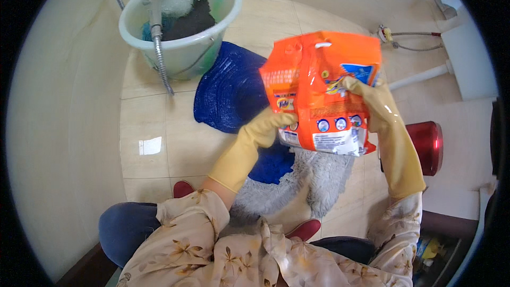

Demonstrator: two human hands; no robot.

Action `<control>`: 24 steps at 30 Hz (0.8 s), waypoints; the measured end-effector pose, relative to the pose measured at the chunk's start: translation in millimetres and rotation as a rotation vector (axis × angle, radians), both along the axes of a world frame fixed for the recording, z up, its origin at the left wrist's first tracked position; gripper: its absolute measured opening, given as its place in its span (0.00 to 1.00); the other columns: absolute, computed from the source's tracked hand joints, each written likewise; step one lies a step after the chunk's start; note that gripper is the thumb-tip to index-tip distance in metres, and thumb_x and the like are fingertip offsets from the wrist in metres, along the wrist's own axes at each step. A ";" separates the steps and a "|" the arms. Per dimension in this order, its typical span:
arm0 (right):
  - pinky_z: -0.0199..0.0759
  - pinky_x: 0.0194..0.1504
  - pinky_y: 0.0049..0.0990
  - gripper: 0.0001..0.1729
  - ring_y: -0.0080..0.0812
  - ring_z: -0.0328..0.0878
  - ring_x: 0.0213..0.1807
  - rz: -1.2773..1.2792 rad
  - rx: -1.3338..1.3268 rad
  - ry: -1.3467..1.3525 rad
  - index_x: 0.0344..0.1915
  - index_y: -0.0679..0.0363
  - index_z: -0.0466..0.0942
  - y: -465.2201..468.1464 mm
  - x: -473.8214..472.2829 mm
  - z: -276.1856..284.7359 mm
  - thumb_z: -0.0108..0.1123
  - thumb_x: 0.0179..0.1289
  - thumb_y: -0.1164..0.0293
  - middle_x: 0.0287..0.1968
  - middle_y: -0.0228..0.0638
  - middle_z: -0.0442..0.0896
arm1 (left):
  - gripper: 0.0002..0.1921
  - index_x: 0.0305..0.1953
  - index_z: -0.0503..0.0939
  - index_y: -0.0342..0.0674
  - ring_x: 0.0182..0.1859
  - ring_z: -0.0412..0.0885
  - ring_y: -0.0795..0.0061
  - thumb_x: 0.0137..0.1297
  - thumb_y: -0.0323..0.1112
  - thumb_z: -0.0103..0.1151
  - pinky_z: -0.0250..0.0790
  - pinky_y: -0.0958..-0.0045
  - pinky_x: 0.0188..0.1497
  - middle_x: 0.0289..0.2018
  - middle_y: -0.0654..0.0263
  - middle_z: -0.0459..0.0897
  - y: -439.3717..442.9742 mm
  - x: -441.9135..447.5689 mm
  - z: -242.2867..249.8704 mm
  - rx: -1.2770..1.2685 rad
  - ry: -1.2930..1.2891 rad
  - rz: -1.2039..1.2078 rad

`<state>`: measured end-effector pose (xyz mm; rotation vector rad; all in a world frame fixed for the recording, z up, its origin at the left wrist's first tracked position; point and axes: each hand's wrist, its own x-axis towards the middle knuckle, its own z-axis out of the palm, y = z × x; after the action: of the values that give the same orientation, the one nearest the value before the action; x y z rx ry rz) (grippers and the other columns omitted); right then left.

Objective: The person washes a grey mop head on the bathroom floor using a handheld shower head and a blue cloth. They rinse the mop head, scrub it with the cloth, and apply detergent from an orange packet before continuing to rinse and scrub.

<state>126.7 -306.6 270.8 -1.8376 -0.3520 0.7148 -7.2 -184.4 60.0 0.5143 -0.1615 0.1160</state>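
Note:
An orange plastic bag of Tide laundry detergent [314,87] is held up in front of me, its printed side facing the camera. My left hand [265,129], in a yellow rubber glove, grips its lower left edge. Gloved the same way, my right hand [370,95] holds the right side with the thumb across the front. Beneath the bag a wet-looking dark blue mat or cloth [229,87] lies on the floor, partly hidden by the bag and my left arm. Grey shaggy fabric [271,195] spreads below it, near my feet.
At upper left stands a pale plastic bucket [179,57] holding foam and dark cloth. A metal shower head [156,12] hangs over its rim on a hose [160,57]. A red bin [426,148] stands at right, below a white pipe [420,76]. Light tiles [145,119] cover the floor.

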 end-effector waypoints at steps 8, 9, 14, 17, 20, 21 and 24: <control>0.82 0.42 0.36 0.10 0.30 0.86 0.37 -0.028 0.079 -0.015 0.45 0.63 0.84 30.1 16.3 -23.1 0.70 0.67 0.70 0.40 0.34 0.88 | 0.30 0.60 0.79 0.34 0.47 0.83 0.74 0.61 0.45 0.71 0.75 0.69 0.54 0.47 0.65 0.87 18.5 7.0 -18.0 0.101 0.064 0.124; 0.83 0.44 0.37 0.13 0.32 0.86 0.40 -0.024 0.006 0.013 0.49 0.62 0.82 27.3 16.4 -22.4 0.70 0.66 0.71 0.42 0.35 0.88 | 0.30 0.61 0.78 0.34 0.49 0.83 0.73 0.61 0.45 0.71 0.75 0.69 0.55 0.49 0.65 0.87 22.7 12.6 -23.9 0.100 0.030 0.136; 0.84 0.49 0.38 0.12 0.34 0.86 0.42 -0.099 -0.138 -0.041 0.49 0.65 0.80 -23.1 -2.9 -21.0 0.67 0.66 0.74 0.43 0.37 0.87 | 0.27 0.59 0.79 0.36 0.54 0.83 0.75 0.60 0.40 0.71 0.75 0.70 0.54 0.53 0.65 0.86 -44.6 4.7 -53.5 0.007 0.145 0.056; 0.83 0.52 0.37 0.09 0.32 0.85 0.41 -0.222 -0.114 0.046 0.45 0.66 0.81 -86.7 -16.4 -28.6 0.64 0.67 0.75 0.42 0.36 0.88 | 0.19 0.53 0.84 0.39 0.52 0.83 0.76 0.60 0.35 0.70 0.76 0.71 0.52 0.50 0.66 0.86 -91.9 -12.5 -54.7 0.053 0.255 -0.077; 0.79 0.52 0.32 0.08 0.27 0.84 0.42 -0.121 -0.303 0.049 0.44 0.64 0.84 -141.6 -15.6 -55.1 0.66 0.65 0.79 0.41 0.30 0.87 | 0.35 0.67 0.72 0.40 0.58 0.81 0.72 0.56 0.32 0.73 0.76 0.68 0.58 0.58 0.64 0.83 -131.8 -34.3 -50.2 -0.081 0.347 -0.216; 0.78 0.52 0.31 0.08 0.27 0.84 0.42 -0.140 -0.284 0.074 0.44 0.64 0.84 -156.3 -15.3 -63.1 0.67 0.65 0.78 0.41 0.30 0.87 | 0.38 0.69 0.69 0.41 0.60 0.81 0.70 0.56 0.32 0.74 0.75 0.66 0.60 0.60 0.63 0.82 -138.6 -36.6 -50.1 -0.040 0.388 -0.280; 0.80 0.48 0.30 0.08 0.27 0.86 0.41 -0.273 -0.146 0.103 0.44 0.64 0.84 -180.6 -14.7 -79.9 0.68 0.65 0.77 0.42 0.31 0.88 | 0.37 0.70 0.69 0.41 0.64 0.79 0.69 0.59 0.31 0.72 0.73 0.64 0.64 0.64 0.61 0.79 -143.9 -35.8 -55.4 -0.012 0.413 -0.340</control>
<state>112.0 -487.2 190.9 -1.9295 0.0202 0.6542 -43.0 -328.3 4.6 0.4823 0.1564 -0.3207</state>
